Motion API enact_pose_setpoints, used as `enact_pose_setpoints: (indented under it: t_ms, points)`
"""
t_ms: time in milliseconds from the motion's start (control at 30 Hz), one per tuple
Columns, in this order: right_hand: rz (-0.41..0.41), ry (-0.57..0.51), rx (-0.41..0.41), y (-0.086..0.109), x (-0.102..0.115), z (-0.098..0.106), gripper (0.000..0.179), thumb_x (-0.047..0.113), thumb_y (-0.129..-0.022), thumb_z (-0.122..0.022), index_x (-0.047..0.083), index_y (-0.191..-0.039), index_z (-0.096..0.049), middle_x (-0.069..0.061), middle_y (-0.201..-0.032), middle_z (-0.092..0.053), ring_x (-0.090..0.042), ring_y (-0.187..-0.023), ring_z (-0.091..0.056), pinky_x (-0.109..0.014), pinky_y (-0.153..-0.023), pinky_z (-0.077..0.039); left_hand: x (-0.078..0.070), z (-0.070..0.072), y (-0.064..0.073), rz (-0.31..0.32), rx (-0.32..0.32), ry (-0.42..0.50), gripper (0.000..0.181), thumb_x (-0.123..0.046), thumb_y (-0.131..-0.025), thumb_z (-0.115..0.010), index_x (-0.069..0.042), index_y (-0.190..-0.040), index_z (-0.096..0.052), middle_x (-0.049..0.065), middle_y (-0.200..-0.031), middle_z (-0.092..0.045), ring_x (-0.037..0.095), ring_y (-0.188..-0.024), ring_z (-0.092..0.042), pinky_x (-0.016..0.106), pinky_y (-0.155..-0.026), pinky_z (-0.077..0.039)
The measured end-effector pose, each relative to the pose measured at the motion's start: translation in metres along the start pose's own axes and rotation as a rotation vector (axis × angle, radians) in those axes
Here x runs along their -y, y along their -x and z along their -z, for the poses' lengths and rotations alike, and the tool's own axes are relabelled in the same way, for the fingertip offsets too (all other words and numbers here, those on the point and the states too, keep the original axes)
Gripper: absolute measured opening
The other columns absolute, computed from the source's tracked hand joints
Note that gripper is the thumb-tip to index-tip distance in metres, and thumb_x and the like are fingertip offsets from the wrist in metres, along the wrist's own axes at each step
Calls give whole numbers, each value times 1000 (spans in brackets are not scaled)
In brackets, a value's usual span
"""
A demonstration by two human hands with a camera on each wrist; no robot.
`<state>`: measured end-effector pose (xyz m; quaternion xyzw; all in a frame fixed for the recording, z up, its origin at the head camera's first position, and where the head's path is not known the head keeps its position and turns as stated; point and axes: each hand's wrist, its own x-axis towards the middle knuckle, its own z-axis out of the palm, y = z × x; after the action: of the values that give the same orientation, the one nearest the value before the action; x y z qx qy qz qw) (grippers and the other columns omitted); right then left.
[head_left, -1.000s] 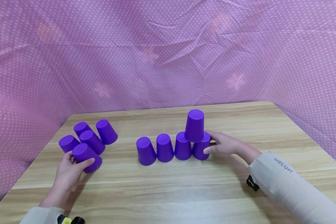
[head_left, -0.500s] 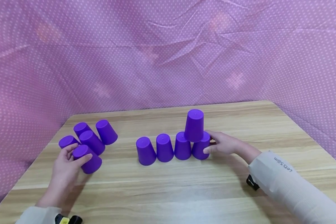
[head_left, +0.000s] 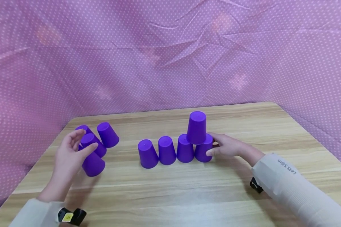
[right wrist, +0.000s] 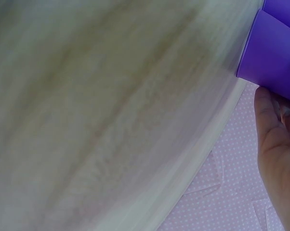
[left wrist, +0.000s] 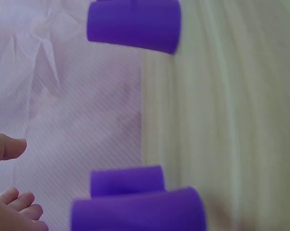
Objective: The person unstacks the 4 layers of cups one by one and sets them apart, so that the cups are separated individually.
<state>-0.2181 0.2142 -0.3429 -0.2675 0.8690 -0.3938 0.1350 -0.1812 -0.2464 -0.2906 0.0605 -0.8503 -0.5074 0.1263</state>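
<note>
Upside-down purple cups stand in a short row [head_left: 167, 151] mid-table in the head view. One purple cup [head_left: 197, 127] rests on top, bridging the two at the right end. My right hand [head_left: 225, 145] holds the rightmost cup [head_left: 203, 153] of that row at its side, thumb in front. At the left, my left hand [head_left: 69, 156] hovers over a front cup [head_left: 93, 165], thumb and fingers apart, nothing between them. In the left wrist view the left thumb [left wrist: 9, 148] shows apart from the fingers. The left hand hides part of the cups behind it.
Several more cups stand at the left, including one behind [head_left: 93, 143] and one at the back [head_left: 108, 135]. The wooden table [head_left: 170, 195] ends at a pink dotted cloth [head_left: 159, 69] that hangs behind and at both sides.
My left hand has let go of the front left cup and risen up and away from it. My right hand keeps its hold on the rightmost cup.
</note>
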Motion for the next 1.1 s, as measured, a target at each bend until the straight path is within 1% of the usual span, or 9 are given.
enact_pose_setpoints:
  t_ms: [167,267,400,500,633,700,900,1000,1100]
  points:
    - [-4,5,-1,0,0,0,60,27,-84,-67,4,-134,-41,-14,-125,-56,-35,-122,-47,-53,-105,-34,-22,-13,4,-123,54,13,68,-18,-84,-69,-4,-139,-33,16,-145,-35,28,-137,-28,33,-115,-21]
    - [-2,13,-2,1,-1,0,60,26,-84,-67,4,-134,-41,-13,-124,-57,-35,-121,-47,-53,-105,-35,-35,-24,10,-198,79,6,63,-16,-83,-70,-1,-135,-38,16,-141,-42,27,-134,-33,23,-111,-27]
    - [4,22,-1,0,-3,0,59,27,-85,-66,4,-133,-42,-13,-123,-57,-34,-121,-48,-52,-104,-35,-50,-42,17,-284,68,65,52,-9,-81,-71,0,-127,-47,5,-127,-55,17,-127,-45,13,-102,-35]
    - [6,23,-2,0,-3,0,59,27,-85,-66,4,-133,-42,-13,-124,-57,-34,-121,-47,-52,-105,-36,-59,-54,20,-339,61,133,46,-4,-80,-70,2,-121,-51,-8,-115,-59,11,-120,-51,13,-100,-38]
    - [8,20,-4,-1,-2,0,58,25,-85,-66,3,-133,-42,-13,-123,-57,-34,-121,-47,-50,-104,-37,-65,-66,22,-384,109,217,43,0,-80,-69,3,-119,-52,-13,-112,-59,10,-119,-52,15,-101,-38]
    - [9,20,-3,-1,-1,0,57,25,-85,-67,3,-132,-43,-12,-122,-58,-34,-121,-48,-50,-104,-37,-68,-70,22,-386,138,242,43,1,-80,-68,3,-119,-52,-9,-114,-59,11,-120,-51,16,-101,-38]
    - [6,14,-2,-2,0,0,56,24,-85,-67,3,-131,-44,-12,-121,-58,-33,-120,-49,-49,-104,-38,-79,-82,25,-392,195,263,42,7,-78,-67,5,-118,-52,14,-121,-58,16,-121,-50,17,-103,-37]
    - [6,11,0,-2,-1,0,55,24,-84,-67,3,-130,-44,-13,-121,-58,-33,-120,-49,-49,-103,-38,-83,-90,26,-416,227,278,43,9,-77,-67,6,-117,-52,18,-121,-57,18,-121,-50,18,-103,-37]
    - [8,7,0,-2,-2,0,56,24,-84,-67,3,-130,-44,-13,-121,-58,-34,-120,-48,-49,-103,-39,-85,-98,27,-437,265,296,44,8,-76,-68,5,-117,-52,17,-122,-57,19,-122,-50,20,-104,-37]
